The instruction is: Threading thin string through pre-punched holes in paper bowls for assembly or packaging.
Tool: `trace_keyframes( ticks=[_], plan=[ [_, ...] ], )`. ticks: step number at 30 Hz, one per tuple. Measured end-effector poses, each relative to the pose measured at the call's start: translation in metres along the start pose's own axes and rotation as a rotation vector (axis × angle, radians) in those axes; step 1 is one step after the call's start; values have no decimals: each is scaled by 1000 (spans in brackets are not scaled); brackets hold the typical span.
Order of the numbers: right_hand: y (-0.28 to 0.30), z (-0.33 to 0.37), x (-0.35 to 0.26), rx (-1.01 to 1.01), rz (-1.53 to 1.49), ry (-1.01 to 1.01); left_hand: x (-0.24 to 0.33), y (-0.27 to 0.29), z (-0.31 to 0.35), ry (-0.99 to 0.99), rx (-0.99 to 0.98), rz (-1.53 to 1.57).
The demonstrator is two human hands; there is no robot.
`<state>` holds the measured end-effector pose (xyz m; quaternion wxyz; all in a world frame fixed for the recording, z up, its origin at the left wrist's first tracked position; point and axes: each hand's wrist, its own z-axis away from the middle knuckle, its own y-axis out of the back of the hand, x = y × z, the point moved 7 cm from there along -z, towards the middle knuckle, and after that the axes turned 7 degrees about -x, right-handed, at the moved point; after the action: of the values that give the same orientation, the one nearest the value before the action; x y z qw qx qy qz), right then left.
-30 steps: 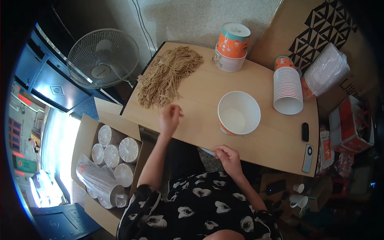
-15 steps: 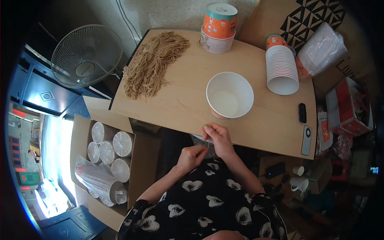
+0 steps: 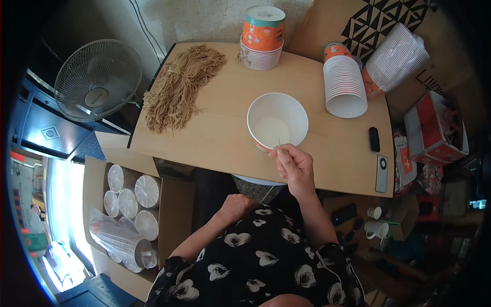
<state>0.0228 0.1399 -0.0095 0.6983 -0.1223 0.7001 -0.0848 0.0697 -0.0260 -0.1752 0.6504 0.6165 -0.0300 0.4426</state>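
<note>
Strand of tan string [image 3: 268, 193], thin and slanting up between the two hands at the table's near edge: that's the one to watch! Out to the left, an open carton [image 3: 174, 225] full of wrapped cups [image 3: 147, 191]; beyond it, at the far left of the table [image 3: 220, 133], a heaped bundle of tan strands [image 3: 176, 92]. Then the left hand [image 3: 238, 208], low over the lap, fingers curled in narrow; whether it grips the strand's lower end, I can't tell. Next, the white-lined bucket [image 3: 279, 105], mouth up, and just nearer, the right hand [image 3: 295, 169], thumb and finger pinching the strand, a short tip poking up before the rim. Danger here? A loose pinch might let so fine a strand slip to the floor; a careless knuckle could tip the bucket. Far right, nested cups [image 3: 340, 77] lie on their side, liable to roll if bumped.
</note>
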Motion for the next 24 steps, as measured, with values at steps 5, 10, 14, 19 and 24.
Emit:
trace_keyframes(
  ticks=[5,10,14,19,24],
  plan=[
    [2,3,1,4,98,12,13,24,1,-16,1,54],
    [4,12,0,-51,301,39,48,138,7,-49,490,842],
    [-13,14,-5,-76,322,138,54,174,-6,-115,541,1048],
    [-10,22,8,-149,359,13,44,156,-18,-147,355,1321],
    [-1,27,22,-90,172,-5,44,148,-18,-133,406,1331]
  ],
)
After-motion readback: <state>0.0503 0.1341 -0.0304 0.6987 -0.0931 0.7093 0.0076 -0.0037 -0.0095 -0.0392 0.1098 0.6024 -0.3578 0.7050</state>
